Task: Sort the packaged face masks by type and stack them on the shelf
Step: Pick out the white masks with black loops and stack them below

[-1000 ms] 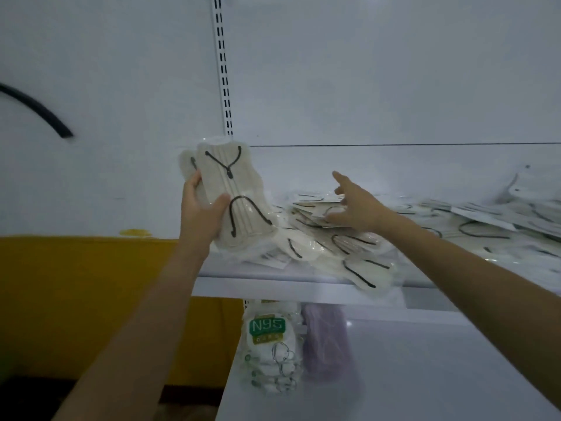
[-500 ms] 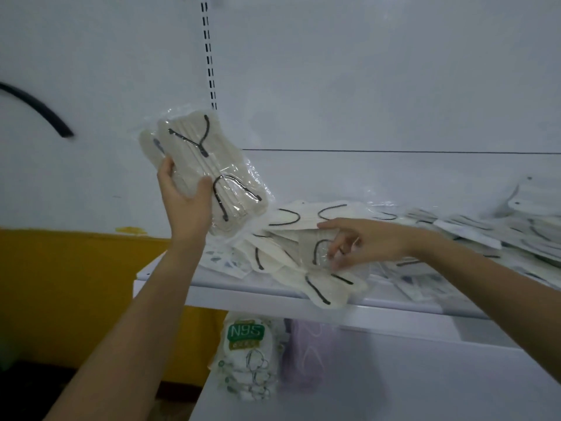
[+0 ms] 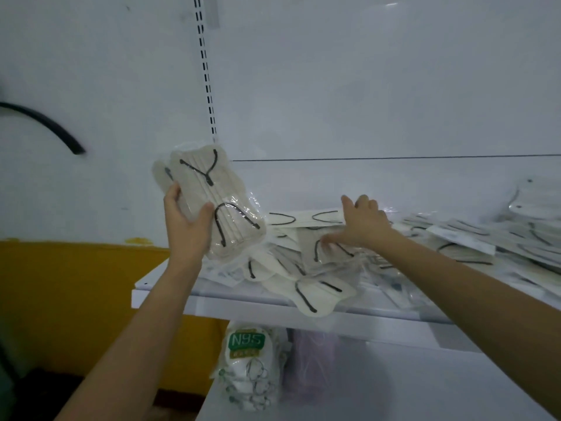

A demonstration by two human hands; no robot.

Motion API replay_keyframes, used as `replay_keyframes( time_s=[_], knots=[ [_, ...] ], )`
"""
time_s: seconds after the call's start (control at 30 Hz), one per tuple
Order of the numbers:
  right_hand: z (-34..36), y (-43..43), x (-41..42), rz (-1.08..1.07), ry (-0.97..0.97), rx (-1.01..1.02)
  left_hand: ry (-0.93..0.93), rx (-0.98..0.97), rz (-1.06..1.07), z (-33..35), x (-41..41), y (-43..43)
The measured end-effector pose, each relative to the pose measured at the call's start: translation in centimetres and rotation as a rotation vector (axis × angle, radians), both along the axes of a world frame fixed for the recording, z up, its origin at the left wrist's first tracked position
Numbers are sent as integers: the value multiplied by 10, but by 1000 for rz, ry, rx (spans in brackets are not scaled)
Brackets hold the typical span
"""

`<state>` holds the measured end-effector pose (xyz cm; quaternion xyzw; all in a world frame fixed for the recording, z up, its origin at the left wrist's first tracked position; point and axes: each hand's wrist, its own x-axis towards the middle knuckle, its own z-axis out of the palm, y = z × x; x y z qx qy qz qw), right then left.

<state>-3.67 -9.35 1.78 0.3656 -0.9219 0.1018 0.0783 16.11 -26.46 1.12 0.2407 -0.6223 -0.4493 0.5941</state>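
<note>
Left hand (image 3: 188, 229) grips masks (image 3: 212, 205) — right hand (image 3: 362, 224) fingertips buried in pile (image 3: 318, 259).

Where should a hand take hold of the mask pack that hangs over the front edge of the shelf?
Probably at the overhanging end of the mask pack, coming from the front and slightly below. That end sticks out past the shelf edge, so fingers can pinch it top and bottom. Its far end lies under other packs, so pull it outward gently.

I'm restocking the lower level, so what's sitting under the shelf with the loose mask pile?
Under the shelf stands a stack of white N95 packs, green label facing out, with a pale purple pack beside it. Anything further back is hidden by the shelf edge and shadow.
</note>
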Motion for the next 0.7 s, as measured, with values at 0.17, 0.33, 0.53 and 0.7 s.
replay_keyframes(
  time_s=[0.17,0.33,0.53,0.7],
  knots=[
    [-3,-1,3,116,-340,-50,-8,33,-5,-3,-2,1],
    [8,5,-3,85,-379,-7,-105,-71,-90,-6,-6,4],
    [20,35,-9,94,-388,-67,-212,6,-119,-12,-18,8],
    [55,74,-15,126,-162,-432,-253,-27,-150,2,-33,27]
  ],
)
